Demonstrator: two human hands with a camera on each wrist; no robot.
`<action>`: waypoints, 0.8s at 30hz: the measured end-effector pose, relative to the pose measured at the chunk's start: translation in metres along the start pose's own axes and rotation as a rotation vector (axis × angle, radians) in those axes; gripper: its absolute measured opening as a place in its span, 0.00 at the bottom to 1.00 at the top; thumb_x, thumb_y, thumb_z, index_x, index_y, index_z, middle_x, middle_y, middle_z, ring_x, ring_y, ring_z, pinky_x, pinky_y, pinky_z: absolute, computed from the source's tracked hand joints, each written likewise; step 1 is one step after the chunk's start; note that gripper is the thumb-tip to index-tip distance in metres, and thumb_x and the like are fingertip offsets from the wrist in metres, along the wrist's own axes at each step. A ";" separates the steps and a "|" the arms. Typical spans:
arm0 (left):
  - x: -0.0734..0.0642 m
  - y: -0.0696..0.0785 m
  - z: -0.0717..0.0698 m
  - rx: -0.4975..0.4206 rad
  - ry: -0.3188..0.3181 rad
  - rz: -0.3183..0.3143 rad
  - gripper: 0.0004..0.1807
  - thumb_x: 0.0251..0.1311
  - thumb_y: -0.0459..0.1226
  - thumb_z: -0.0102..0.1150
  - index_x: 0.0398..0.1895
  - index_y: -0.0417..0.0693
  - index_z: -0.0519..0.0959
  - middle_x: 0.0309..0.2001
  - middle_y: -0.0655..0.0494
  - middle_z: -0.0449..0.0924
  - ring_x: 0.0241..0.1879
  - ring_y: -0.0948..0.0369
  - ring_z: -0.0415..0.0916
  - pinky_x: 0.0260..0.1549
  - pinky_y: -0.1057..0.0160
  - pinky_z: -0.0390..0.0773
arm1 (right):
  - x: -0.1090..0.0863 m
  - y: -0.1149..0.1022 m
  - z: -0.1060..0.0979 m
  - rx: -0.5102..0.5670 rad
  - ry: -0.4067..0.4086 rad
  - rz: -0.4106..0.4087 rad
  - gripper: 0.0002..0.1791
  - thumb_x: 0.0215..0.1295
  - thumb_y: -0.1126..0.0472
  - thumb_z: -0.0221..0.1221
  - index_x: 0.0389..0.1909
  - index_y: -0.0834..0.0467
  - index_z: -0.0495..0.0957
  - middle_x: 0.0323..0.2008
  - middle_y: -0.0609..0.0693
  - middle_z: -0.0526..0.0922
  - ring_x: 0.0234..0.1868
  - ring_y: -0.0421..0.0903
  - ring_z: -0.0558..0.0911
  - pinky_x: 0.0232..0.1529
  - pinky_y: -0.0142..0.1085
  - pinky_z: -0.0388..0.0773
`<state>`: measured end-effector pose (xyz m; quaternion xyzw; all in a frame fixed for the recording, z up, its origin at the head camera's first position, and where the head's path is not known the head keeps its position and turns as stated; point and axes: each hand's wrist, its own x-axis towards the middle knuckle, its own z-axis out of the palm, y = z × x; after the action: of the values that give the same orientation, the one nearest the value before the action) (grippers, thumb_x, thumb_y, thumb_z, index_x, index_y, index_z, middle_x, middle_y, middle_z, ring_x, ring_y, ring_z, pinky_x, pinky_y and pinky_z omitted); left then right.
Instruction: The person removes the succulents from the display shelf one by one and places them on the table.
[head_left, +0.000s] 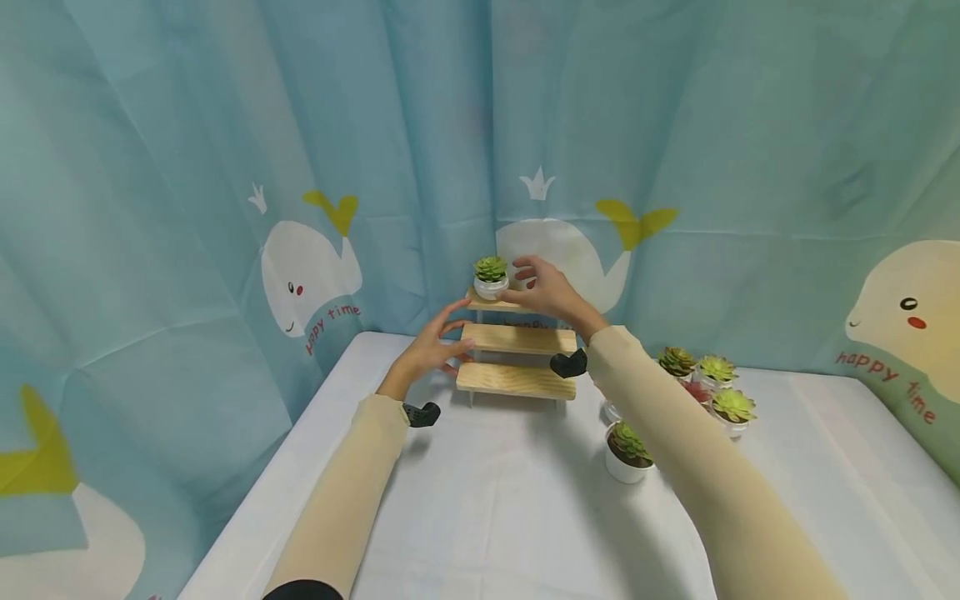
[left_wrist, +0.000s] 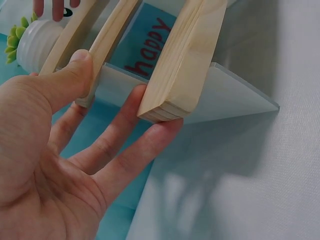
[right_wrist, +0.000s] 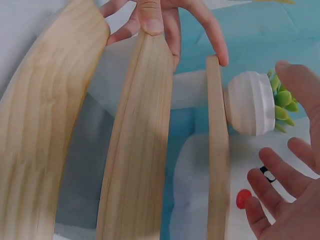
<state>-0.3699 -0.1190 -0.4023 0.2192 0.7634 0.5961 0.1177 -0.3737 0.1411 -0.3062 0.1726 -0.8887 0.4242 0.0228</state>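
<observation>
A three-tier stand with pale wooden boards (head_left: 517,380) and clear side supports stands at the back of the table. My left hand (head_left: 429,348) grips its left end: the thumb (left_wrist: 80,60) lies on the middle board (right_wrist: 140,135), with fingers spread along the board ends. On the top board's left end sits a small green succulent (head_left: 491,268) in a white ribbed pot (right_wrist: 250,102). My right hand (head_left: 551,293) is just right of that pot, fingers apart and loosely bent, with a gap between them and the pot in the right wrist view.
Right of the stand, a potted succulent (head_left: 628,450) stands near my right forearm. Several more potted succulents (head_left: 733,405) cluster farther right, partly hidden by the sleeve. A blue curtain (head_left: 420,150) with whale prints hangs close behind the stand. White cloth (head_left: 450,500) covers the table.
</observation>
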 end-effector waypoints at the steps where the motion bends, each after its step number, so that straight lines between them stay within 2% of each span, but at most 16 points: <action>1: 0.000 0.000 0.000 0.000 0.000 0.004 0.42 0.73 0.38 0.62 0.82 0.72 0.52 0.80 0.42 0.51 0.71 0.39 0.65 0.34 0.41 0.86 | 0.002 -0.001 0.001 0.001 0.002 0.003 0.42 0.65 0.47 0.70 0.74 0.60 0.65 0.65 0.61 0.76 0.63 0.59 0.76 0.59 0.53 0.77; 5: 0.001 0.000 0.000 -0.002 0.006 0.002 0.42 0.73 0.37 0.61 0.82 0.72 0.52 0.80 0.42 0.51 0.68 0.38 0.70 0.34 0.40 0.86 | 0.010 -0.002 0.008 0.006 0.004 0.025 0.42 0.64 0.48 0.71 0.72 0.62 0.66 0.64 0.62 0.76 0.63 0.59 0.77 0.60 0.52 0.78; 11: -0.002 0.000 0.003 -0.006 0.000 -0.001 0.42 0.74 0.37 0.61 0.82 0.71 0.52 0.80 0.40 0.50 0.57 0.33 0.78 0.34 0.39 0.86 | 0.015 0.000 0.018 -0.030 0.000 0.063 0.41 0.64 0.47 0.71 0.70 0.65 0.68 0.62 0.62 0.78 0.63 0.58 0.78 0.61 0.51 0.76; 16: -0.004 0.002 0.006 0.000 -0.005 0.004 0.42 0.74 0.38 0.61 0.82 0.73 0.52 0.80 0.41 0.52 0.51 0.38 0.83 0.35 0.38 0.85 | 0.015 -0.001 0.020 -0.063 0.018 0.063 0.37 0.64 0.45 0.70 0.65 0.64 0.71 0.58 0.60 0.81 0.60 0.57 0.79 0.62 0.54 0.72; 20: -0.004 0.002 0.007 -0.012 -0.016 0.002 0.42 0.73 0.39 0.62 0.82 0.74 0.52 0.80 0.41 0.52 0.45 0.40 0.85 0.37 0.34 0.84 | 0.014 -0.003 0.022 -0.092 0.044 0.072 0.37 0.64 0.43 0.70 0.63 0.63 0.72 0.57 0.59 0.80 0.60 0.57 0.78 0.65 0.60 0.65; 24: -0.003 0.002 0.008 -0.009 -0.016 -0.002 0.42 0.73 0.39 0.62 0.82 0.74 0.52 0.80 0.42 0.53 0.44 0.41 0.86 0.37 0.33 0.83 | 0.013 -0.004 0.023 -0.127 0.069 0.113 0.37 0.64 0.41 0.69 0.64 0.61 0.72 0.58 0.58 0.80 0.61 0.57 0.76 0.65 0.66 0.58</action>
<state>-0.3632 -0.1133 -0.4032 0.2227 0.7599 0.5977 0.1253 -0.3820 0.1173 -0.3152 0.1058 -0.9208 0.3733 0.0404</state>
